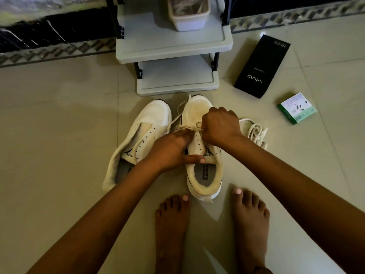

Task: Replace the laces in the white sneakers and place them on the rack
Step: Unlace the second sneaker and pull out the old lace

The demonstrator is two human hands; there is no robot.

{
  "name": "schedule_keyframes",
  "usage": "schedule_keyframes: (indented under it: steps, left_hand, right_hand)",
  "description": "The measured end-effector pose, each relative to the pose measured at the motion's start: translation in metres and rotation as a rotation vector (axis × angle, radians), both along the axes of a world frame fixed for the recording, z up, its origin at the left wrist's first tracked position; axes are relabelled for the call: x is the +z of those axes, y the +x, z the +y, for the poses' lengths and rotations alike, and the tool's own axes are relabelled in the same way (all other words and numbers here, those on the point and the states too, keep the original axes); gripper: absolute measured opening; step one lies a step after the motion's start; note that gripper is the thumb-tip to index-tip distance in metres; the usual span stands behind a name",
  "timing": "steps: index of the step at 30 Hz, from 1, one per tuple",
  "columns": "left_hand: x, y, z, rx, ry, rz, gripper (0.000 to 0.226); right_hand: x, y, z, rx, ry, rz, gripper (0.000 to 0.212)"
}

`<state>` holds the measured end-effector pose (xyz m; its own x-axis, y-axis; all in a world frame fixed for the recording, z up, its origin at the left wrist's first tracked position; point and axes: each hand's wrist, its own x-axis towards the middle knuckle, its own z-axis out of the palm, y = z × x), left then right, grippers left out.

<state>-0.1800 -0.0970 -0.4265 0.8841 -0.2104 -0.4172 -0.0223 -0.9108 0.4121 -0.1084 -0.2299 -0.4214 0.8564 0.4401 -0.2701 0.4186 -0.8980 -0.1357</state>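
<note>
On the tiled floor before the grey rack, the right sneaker stood beside its unlaced mate. The right hand was fisted, pinching the lace near the lower eyelets; the left hand steadied the tongue, thumb pressed across it. The lace looked limp and light, best taken at its tip; the shoe soft, best held at its collar.

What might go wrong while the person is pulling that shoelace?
The right hand pinches the white lace at the eyelets of the right white mesh sneaker. A hard tug might slide that sneaker, since the left hand only steadies its tongue. The loose white lace bundle lies on the tile by the right arm, and might tangle or get dragged.
</note>
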Motion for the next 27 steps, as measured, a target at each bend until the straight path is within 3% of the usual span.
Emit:
schedule_keyframes:
  steps: [7,11,14,17,19,21,23,27]
  left_hand:
    - [0.002,-0.001,0.001,-0.011,0.02,0.002,0.085]
    - [-0.001,-0.001,0.001,0.001,-0.001,0.003,0.079]
    - [-0.003,0.0,0.001,0.01,0.011,0.033,0.086]
    - [-0.001,0.0,0.001,-0.017,0.058,0.057,0.089]
    - [0.0,0.001,0.001,-0.03,0.069,0.056,0.089]
    - [0.002,0.001,0.001,-0.023,0.05,0.047,0.086]
    - [0.003,0.001,0.001,-0.003,0.016,0.042,0.082]
    - [0.002,0.0,0.0,0.031,-0.012,0.067,0.082]
  right_hand:
    - [0.007,0.005,-0.005,-0.181,0.166,0.172,0.018]
    - [0.035,0.0,0.004,-0.301,0.634,0.566,0.013]
    - [0.053,-0.001,0.026,-0.163,0.752,0.427,0.009]
    - [0.054,0.011,0.029,-0.333,0.952,0.305,0.007]
    - [0.046,0.018,0.015,-0.452,1.054,0.339,0.024]
    - [0.039,0.017,-0.002,-0.438,0.995,0.4,0.057]
    - [0.03,0.012,-0.015,-0.39,0.853,0.43,0.076]
    - [0.015,-0.002,-0.03,-0.258,0.599,0.568,0.078]
